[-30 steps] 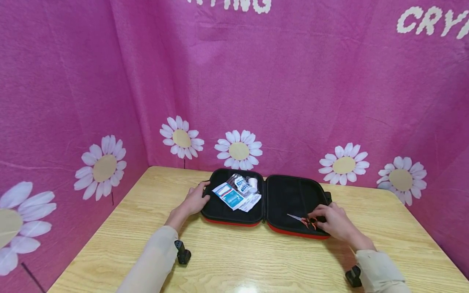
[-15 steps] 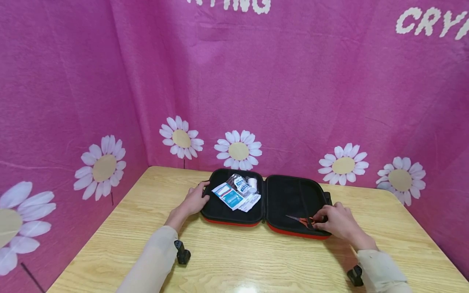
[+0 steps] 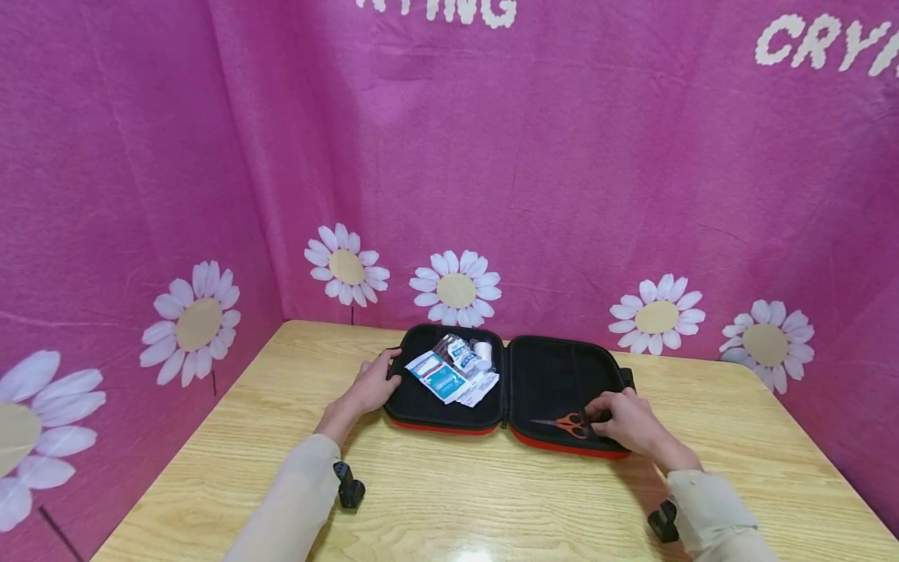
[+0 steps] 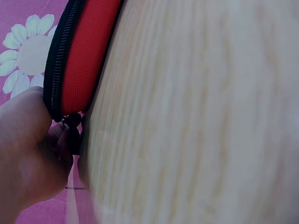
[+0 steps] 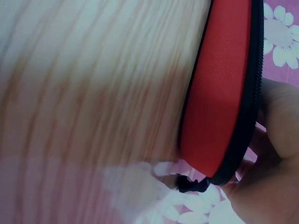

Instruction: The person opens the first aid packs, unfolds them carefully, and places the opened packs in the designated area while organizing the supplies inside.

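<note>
A black-lined first aid case (image 3: 541,375) with a red shell lies unfolded on the table. My left hand (image 3: 368,384) grips its left edge; the left wrist view shows the thumb at the zipped rim and fingers by a black loop. Inside the right half, small scissors (image 3: 567,424) with orange handles lie flat, blades toward the hinge. My right hand (image 3: 628,421) reaches over the right rim and pinches the scissors at the handle end. The fingertips are partly hidden. In the right wrist view, the case's red side (image 5: 217,93) blocks most of the fingers.
The left half holds a teal-and-white packet (image 3: 444,380), white packets (image 3: 480,388), a clear bag with blue print (image 3: 463,355) and a white roll (image 3: 484,350). A pink cloth with daisies (image 3: 456,289) hangs behind the wooden table (image 3: 449,492).
My right hand has shifted left, and the scissors have slid left with it, their blades now lying flatter toward the hinge. My left hand has stayed on the case edge.
</note>
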Available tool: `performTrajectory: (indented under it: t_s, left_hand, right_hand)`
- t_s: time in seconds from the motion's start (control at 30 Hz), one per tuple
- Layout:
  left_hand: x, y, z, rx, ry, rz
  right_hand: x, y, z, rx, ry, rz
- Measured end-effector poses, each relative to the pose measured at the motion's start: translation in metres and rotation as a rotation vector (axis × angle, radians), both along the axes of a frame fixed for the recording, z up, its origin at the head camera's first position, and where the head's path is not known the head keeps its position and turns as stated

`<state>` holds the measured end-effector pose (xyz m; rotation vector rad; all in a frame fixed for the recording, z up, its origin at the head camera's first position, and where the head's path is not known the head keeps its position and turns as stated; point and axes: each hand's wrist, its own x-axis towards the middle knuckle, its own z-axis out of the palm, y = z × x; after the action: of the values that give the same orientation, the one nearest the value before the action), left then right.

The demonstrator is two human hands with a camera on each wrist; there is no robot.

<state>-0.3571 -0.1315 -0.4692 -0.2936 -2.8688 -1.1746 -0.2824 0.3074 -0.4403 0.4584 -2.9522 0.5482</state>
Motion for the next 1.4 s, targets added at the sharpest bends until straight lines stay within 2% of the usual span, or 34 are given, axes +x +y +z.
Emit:
performTrajectory:
  t_s: [0.33, 0.6, 0.9, 1.07, 1.4]
  left_hand:
    - [0.0, 0.0, -0.001, -0.008, 0.008, 0.003]
    - [-0.001, 0.001, 0.0, -0.011, 0.006, 0.005]
    - [0.0, 0.002, 0.0, -0.017, -0.006, -0.001]
    - [0.0, 0.002, -0.001, -0.024, -0.008, 0.001]
    - [0.001, 0.0, 0.002, -0.024, -0.007, 0.005]
  right_hand:
    - [-0.002, 0.005, -0.001, -0.019, -0.012, 0.005]
    - [-0.006, 0.004, 0.008, -0.062, 0.102, 0.021]
    - [-0.007, -0.024, 0.018, -0.075, 0.086, 0.015]
    - [-0.012, -0.039, 0.021, -0.078, 0.107, 0.042]
    - [-0.024, -0.073, 0.026, -0.088, 0.075, 0.054]
